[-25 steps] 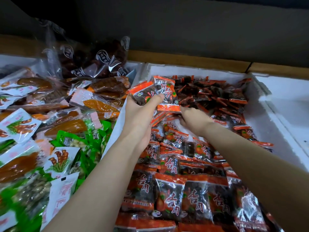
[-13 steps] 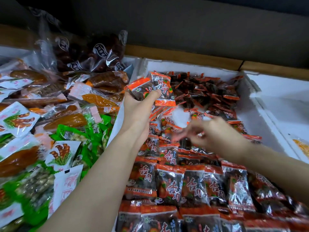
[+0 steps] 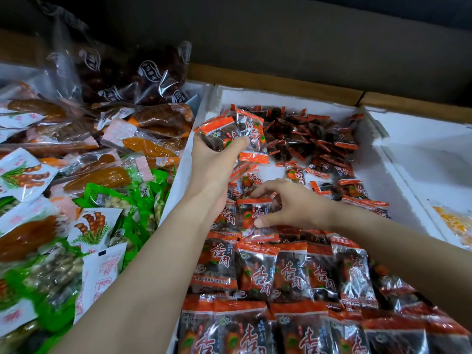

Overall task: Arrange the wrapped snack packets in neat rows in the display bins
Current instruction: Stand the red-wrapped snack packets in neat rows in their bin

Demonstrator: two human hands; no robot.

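the left hand [image 3: 214, 159] is raised over the far left part of the white foam bin [image 3: 281, 99]. it grips a small bunch of orange-edged packets [image 3: 237, 131], fingers curled round them from below and the thumb laid across the front one. the bunch is fanned and tilted, held above the bin floor.

lower and nearer, the right hand [image 3: 293, 208] reaches in from the right and pinches a single packet [image 3: 251, 213]. the thumb presses its lower face, the index finger hooks over its orange top seam, and the other fingers are loosely curled behind. that packet stands at the back end of the neat rows [image 3: 281, 272]. these fill the near half of the bin, overlapping like shingles, with their red characters upright and facing the camera.

behind the rows a patch of bare white floor shows. beyond it a loose pile [image 3: 314, 141] of the same packets lies jumbled against the back wall, with a few strays near the right wrist.

to the left, a neighbouring bin holds mixed snacks: green packets [image 3: 95, 192], white sachets [image 3: 94, 226], orange-brown vacuum packs [image 3: 107, 178] and dark clear bags [image 3: 132, 77] at the back. to the right, another white bin [image 3: 421, 129] shows one yellow-orange packet [image 3: 452, 223] at its edge. a wooden ledge [image 3: 268, 81] runs behind the bins.
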